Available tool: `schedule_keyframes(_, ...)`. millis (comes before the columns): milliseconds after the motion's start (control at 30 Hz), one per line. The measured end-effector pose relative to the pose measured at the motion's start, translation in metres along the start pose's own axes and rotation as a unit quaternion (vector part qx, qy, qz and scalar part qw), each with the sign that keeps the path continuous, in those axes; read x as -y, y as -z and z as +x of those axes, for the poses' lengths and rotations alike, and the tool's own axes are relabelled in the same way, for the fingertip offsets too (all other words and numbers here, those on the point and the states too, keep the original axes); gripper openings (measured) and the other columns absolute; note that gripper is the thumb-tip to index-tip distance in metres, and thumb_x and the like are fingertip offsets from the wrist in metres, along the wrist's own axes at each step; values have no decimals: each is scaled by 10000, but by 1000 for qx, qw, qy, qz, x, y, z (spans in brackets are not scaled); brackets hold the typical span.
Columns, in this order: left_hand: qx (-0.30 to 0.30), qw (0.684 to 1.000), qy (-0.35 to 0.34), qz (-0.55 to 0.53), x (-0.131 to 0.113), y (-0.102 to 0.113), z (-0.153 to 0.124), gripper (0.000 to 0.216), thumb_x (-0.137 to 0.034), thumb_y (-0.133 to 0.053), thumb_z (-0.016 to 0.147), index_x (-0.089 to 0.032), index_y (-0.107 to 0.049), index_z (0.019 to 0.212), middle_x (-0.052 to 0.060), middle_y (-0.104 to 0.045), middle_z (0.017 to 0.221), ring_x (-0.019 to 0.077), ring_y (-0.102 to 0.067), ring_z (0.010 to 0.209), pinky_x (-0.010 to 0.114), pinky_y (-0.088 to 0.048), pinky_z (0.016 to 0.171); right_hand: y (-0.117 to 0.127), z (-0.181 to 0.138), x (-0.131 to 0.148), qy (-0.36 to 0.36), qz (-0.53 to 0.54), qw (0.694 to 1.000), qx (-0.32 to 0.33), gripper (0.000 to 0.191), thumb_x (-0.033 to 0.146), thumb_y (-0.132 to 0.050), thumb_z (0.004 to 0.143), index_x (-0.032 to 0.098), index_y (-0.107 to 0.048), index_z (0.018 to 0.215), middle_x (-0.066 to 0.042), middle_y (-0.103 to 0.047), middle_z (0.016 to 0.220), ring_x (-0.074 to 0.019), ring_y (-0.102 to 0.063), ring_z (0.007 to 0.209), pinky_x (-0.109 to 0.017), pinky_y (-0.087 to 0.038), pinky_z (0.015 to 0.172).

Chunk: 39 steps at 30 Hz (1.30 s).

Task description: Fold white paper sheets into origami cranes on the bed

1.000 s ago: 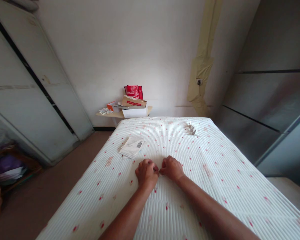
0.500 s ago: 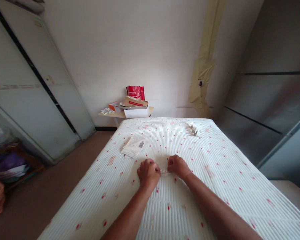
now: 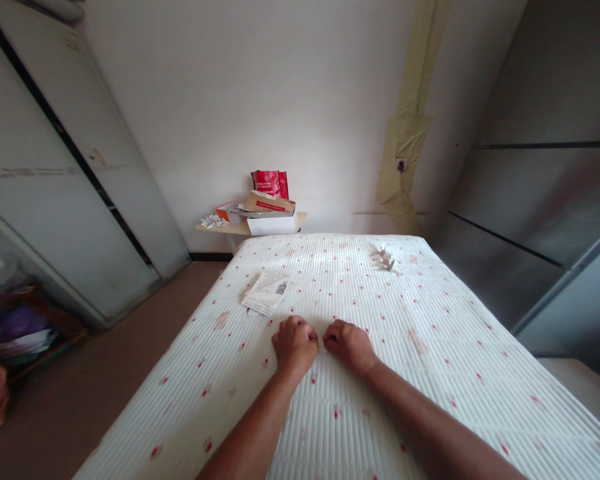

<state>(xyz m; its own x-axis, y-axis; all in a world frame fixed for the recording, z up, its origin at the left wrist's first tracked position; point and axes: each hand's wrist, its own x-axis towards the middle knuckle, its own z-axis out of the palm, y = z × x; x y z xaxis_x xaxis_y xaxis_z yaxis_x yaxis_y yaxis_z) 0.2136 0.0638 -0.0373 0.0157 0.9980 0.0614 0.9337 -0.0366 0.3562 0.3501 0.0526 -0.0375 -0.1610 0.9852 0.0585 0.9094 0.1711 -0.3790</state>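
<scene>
Although barely visible between left hand (image 3: 295,343) and right hand (image 3: 349,345), a scrap (image 3: 322,345), perhaps paper, is being pinched by both grips.

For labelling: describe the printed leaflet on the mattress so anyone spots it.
Start at the white red-spotted mattress. The leaflet lies flat near its left edge, just beyond the left hand. Unlike the spiky paper cluster far right, it carries grey print.

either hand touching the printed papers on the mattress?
No, the left hand and right hand rest fisted on the mattress, the printed papers lying apart beyond them.
</scene>
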Motion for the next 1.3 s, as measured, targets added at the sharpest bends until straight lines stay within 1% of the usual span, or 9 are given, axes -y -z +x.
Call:
schedule_keyframes(167, -6, 1000, 8, -6, 9, 3, 3, 111, -228, -564, 703, -256, -657, 649, 3, -585, 970, 210, -493, 963, 328, -367, 762, 2, 1, 0, -6, 14, 1000, 6, 211, 170, -469, 756, 239, -668, 774, 1, -650, 850, -124, -578, 769, -205, -336, 614)
schedule_keyframes(267, -28, 999, -8, -37, 18, 2, -1, 141, -137, -558, 687, -237, -645, 638, 1, -593, 936, 190, -503, 953, 326, -362, 795, 3, 0, 0, -1, 34, 999, 6, 202, 165, -473, 745, 237, -660, 772, 5, -648, 839, -124, -571, 767, -204, -329, 609)
schedule_keyframes(333, -58, 994, -57, -70, 23, 1, -7, 214, -50, -524, 669, -228, -641, 683, -1, -597, 924, 165, -508, 944, 305, -362, 805, 2, -1, -2, 3, 45, 999, 3, 197, 163, -475, 739, 235, -655, 770, 6, -644, 829, -122, -568, 756, -203, -326, 605)
schedule_keyframes(400, -67, 982, -141, -105, 26, -2, -14, 265, -8, -491, 663, -221, -638, 716, -2, -605, 886, 146, -514, 915, 290, -362, 818, 0, -1, -4, 6, 52, 999, 0, 187, 168, -478, 740, 233, -651, 770, 6, -640, 824, -120, -564, 746, -202, -325, 606)
schedule_keyframes(467, -59, 969, -209, -119, 27, -3, -19, 253, -22, -509, 662, -220, -645, 741, 2, -609, 856, 150, -516, 889, 296, -364, 824, -1, -1, -6, 14, 62, 998, 0, 177, 176, -482, 745, 234, -647, 777, 7, -635, 825, -117, -562, 746, -199, -329, 614)
schedule_keyframes(567, -44, 958, -258, -120, 25, -5, -22, 189, -70, -562, 674, -219, -655, 743, 3, -609, 801, 155, -518, 838, 296, -375, 794, -2, -2, -9, 28, 83, 996, 0, 167, 178, -488, 748, 230, -642, 785, 10, -624, 825, -110, -560, 745, -191, -341, 628)
schedule_keyframes(900, -67, 952, -289, -70, 23, -10, -19, 116, -120, -570, 745, -199, -638, 693, 2, -601, 729, 143, -518, 770, 283, -358, 727, 5, -11, -22, 137, 155, 978, 1, 178, 88, -534, 699, 208, -632, 786, 10, -586, 817, -104, -543, 757, -186, -379, 671)
schedule_keyframes(1067, -76, 950, -298, -56, 24, -10, -21, 111, -130, -581, 749, -207, -641, 696, -4, -600, 723, 138, -516, 762, 286, -338, 711, 2, -17, -19, 146, 136, 980, -26, 136, 117, -555, 725, 219, -631, 773, 12, -564, 835, -100, -540, 758, -182, -378, 659)
schedule_keyframes(1300, -72, 951, -296, -53, 23, -10, -21, 139, -137, -560, 761, -204, -644, 674, 1, -596, 712, 140, -514, 756, 283, -331, 700, 4, -20, -13, 130, 103, 986, -30, 137, 140, -521, 767, 209, -636, 734, 6, -559, 818, -96, -531, 738, -176, -356, 619)
